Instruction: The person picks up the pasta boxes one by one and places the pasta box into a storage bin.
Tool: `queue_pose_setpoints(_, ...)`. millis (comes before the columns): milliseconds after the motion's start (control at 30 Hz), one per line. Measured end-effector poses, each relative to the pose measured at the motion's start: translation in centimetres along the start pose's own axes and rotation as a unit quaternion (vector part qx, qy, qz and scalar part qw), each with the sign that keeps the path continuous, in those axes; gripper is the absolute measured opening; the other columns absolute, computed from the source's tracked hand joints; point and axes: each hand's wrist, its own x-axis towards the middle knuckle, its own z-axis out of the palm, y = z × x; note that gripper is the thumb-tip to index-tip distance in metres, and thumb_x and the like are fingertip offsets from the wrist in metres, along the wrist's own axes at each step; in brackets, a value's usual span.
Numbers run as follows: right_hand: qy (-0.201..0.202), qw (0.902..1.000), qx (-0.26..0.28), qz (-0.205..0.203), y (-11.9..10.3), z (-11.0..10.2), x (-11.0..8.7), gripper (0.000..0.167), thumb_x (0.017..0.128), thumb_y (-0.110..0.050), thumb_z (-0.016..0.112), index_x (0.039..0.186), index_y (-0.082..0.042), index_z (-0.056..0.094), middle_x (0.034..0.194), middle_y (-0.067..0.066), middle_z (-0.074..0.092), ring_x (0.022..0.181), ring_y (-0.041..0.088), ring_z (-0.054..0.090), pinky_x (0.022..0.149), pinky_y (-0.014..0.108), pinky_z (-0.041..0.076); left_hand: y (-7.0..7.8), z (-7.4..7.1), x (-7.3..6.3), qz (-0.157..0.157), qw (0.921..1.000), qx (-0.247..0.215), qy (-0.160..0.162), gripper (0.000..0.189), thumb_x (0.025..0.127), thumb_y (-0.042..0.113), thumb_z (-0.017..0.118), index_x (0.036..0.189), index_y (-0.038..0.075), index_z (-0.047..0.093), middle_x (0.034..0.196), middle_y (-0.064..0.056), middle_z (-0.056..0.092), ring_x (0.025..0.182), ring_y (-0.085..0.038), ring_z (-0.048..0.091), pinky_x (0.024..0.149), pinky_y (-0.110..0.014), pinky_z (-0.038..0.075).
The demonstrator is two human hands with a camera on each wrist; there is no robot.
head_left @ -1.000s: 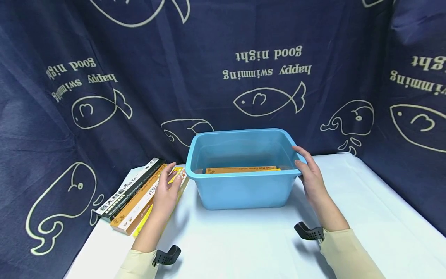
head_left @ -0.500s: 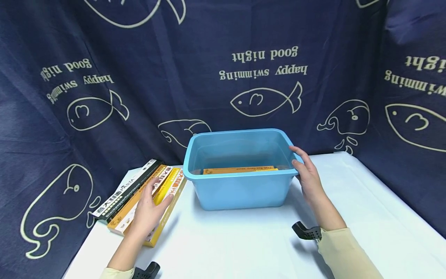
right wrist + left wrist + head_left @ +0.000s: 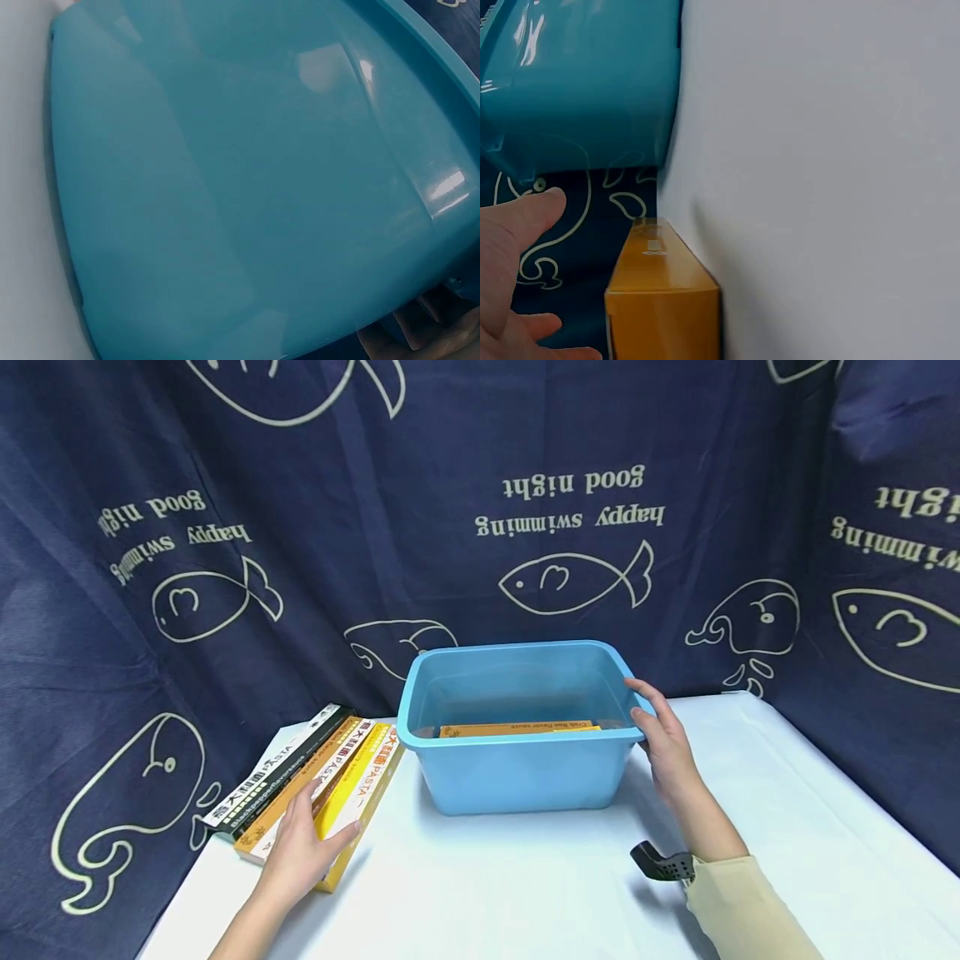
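Observation:
My left hand [image 3: 296, 852] is over the near end of a yellow-and-white pasta box [image 3: 362, 795], thumb apart from the fingers, one on each side of it. In the left wrist view the thumb and fingertips show to the left of the box's end [image 3: 664, 322], holding nothing. With my right hand [image 3: 663, 739] I grip the right rim of a blue plastic bin [image 3: 517, 781], thumb outside on the near corner and fingers over the edge. The bin's outer wall [image 3: 225, 165] fills most of the right wrist view. Inside lies an orange box [image 3: 517, 728] with a yellow edge beside it.
Left of the yellow box lie an orange pasta box [image 3: 262, 831] and a black-and-white pasta box [image 3: 277, 772], side by side on the white tabletop [image 3: 480, 893]. A dark blue fish-print curtain [image 3: 420, 560] stands behind and on both sides.
My left hand has moved from beside the bin toward me and left, over the near end of the yellow box. My right hand stays on the bin rim.

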Motion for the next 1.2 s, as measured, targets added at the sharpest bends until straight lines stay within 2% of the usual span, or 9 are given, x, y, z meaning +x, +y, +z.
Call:
queue_pose_setpoints(267, -0.001, 1.0, 0.0, -0.001, 0.1, 0.0, -0.1, 0.049, 0.105, -0.026, 0.037, 0.154, -0.026, 0.035, 0.169, 0.007, 0.013, 0.154, 0.039, 0.014, 0.118, 0.07, 0.013, -1.1, 0.5, -0.6, -0.023, 0.9996, 0.006, -0.014, 0.111, 0.08, 0.042, 0.08, 0.155, -0.005, 0.012, 0.153, -0.034, 0.028, 0.138, -0.049, 0.034, 0.109, -0.065, 0.033)
queue_pose_setpoints(467, -0.001, 1.0, -0.005, -0.004, 0.4, 0.0, 0.0, 0.049, 0.105, -0.026, 0.037, 0.154, -0.026, 0.035, 0.169, 0.007, 0.014, 0.154, 0.04, 0.014, 0.117, 0.072, 0.013, -1.8, 0.7, -1.0, -0.025, 0.9994, 0.015, -0.021, 0.111, 0.077, 0.04, 0.083, 0.154, -0.005, 0.017, 0.15, -0.032, 0.033, 0.133, -0.046, 0.039, 0.108, -0.064, 0.034)
queue_pose_setpoints(767, -0.005, 1.0, -0.004, -0.006, 0.2, -0.1, 0.0, 0.049, 0.105, -0.028, 0.037, 0.154, -0.027, 0.035, 0.169, 0.007, 0.013, 0.155, 0.039, 0.013, 0.118, 0.071, 0.012, -2.2, 0.8, -1.3, -0.046, 0.9982, 0.005, -0.039, 0.112, 0.072, 0.033, 0.088, 0.153, -0.004, 0.02, 0.149, -0.031, 0.035, 0.133, -0.045, 0.041, 0.11, -0.064, 0.033)
queue_pose_setpoints(1000, -0.005, 0.9999, -0.003, -0.009, 0.3, -0.1, 0.0, 0.049, 0.105, -0.027, 0.037, 0.154, -0.026, 0.035, 0.168, 0.008, 0.014, 0.154, 0.04, 0.014, 0.118, 0.071, 0.014, -2.0, 0.7, -1.6, -0.051, 0.998, 0.01, -0.036, 0.107, 0.073, 0.026, 0.085, 0.153, -0.006, 0.02, 0.149, -0.033, 0.037, 0.13, -0.045, 0.044, 0.108, -0.064, 0.035)
queue_pose_setpoints(1200, -0.007, 1.0, -0.001, -0.005, 0.1, -0.1, -0.1, 0.05, 0.105, -0.027, 0.037, 0.154, -0.024, 0.034, 0.168, 0.005, 0.015, 0.155, 0.037, 0.015, 0.119, 0.068, 0.014, -1.8, 0.7, -1.8, -0.06, 0.998, 0.016, -0.014, 0.097, 0.075, 0.023, 0.079, 0.15, -0.008, 0.027, 0.142, -0.035, 0.044, 0.12, -0.044, 0.05, 0.103, -0.062, 0.039)
